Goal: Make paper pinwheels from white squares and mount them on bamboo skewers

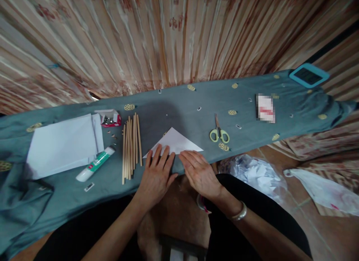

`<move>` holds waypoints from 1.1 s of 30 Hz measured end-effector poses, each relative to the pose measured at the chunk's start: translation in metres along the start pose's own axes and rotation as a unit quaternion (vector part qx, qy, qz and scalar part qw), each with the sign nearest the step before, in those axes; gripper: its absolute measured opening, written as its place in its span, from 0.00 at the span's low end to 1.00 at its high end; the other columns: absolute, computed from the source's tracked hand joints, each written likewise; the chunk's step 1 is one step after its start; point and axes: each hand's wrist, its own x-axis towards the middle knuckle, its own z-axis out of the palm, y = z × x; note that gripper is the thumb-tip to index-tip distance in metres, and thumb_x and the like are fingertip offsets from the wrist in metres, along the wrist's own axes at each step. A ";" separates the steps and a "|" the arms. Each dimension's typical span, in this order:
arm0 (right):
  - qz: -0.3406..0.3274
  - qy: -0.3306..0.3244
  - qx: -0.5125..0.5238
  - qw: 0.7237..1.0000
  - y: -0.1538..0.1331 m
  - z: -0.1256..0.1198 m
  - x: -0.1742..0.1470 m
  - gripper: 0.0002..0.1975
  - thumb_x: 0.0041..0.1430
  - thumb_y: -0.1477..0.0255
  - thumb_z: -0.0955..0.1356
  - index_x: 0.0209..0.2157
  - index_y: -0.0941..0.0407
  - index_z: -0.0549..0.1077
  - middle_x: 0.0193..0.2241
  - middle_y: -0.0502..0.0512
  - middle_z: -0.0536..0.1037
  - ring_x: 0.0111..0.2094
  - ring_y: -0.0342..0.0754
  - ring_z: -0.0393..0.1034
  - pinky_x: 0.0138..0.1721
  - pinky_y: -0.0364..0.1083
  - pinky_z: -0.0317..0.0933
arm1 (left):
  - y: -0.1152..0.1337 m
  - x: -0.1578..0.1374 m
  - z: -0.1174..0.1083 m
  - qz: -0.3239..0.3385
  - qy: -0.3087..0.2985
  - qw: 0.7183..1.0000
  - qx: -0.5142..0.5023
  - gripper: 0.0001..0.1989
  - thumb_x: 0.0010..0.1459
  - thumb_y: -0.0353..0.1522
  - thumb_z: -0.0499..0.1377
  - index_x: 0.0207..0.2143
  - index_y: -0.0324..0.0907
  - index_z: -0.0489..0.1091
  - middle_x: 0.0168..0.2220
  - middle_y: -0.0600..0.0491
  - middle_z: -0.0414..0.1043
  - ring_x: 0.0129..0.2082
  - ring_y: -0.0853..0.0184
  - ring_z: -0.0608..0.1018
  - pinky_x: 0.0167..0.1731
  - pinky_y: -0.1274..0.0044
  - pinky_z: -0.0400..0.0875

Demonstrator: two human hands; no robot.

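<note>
A sheet of white paper folded into a triangle [174, 139] lies on the cloth near the front edge, its peak pointing away from me. My left hand [157, 170] presses flat on the lower left of the paper, fingers spread. At the lower right edge, my right hand [199, 172] rests with its fingers stretched out and close together on the fold. Several thin wooden sticks [131, 145] lie just left of my left hand. Scissors with light green handles [218, 131] lie to the right of the paper, apart from both hands.
Left of the sticks are a stack of white paper [63, 146], a glue tube [95, 164] and an open box of small metal pieces [110, 118]. A pixelated box [265, 108] and a blue-framed digital display [309, 75] stand right. Below, a plastic bag [256, 175] holds paper scraps.
</note>
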 end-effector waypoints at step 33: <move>0.056 0.059 -0.041 0.996 0.034 -0.023 -0.036 0.16 0.65 0.71 0.64 0.52 0.61 0.71 0.47 0.66 0.77 0.47 0.56 0.70 0.49 0.57 0.69 | -0.016 -0.009 0.000 -0.016 0.040 0.999 -0.014 0.25 0.63 0.38 0.55 0.58 0.33 0.64 0.60 0.38 0.64 0.63 0.47 0.62 0.60 0.56 0.62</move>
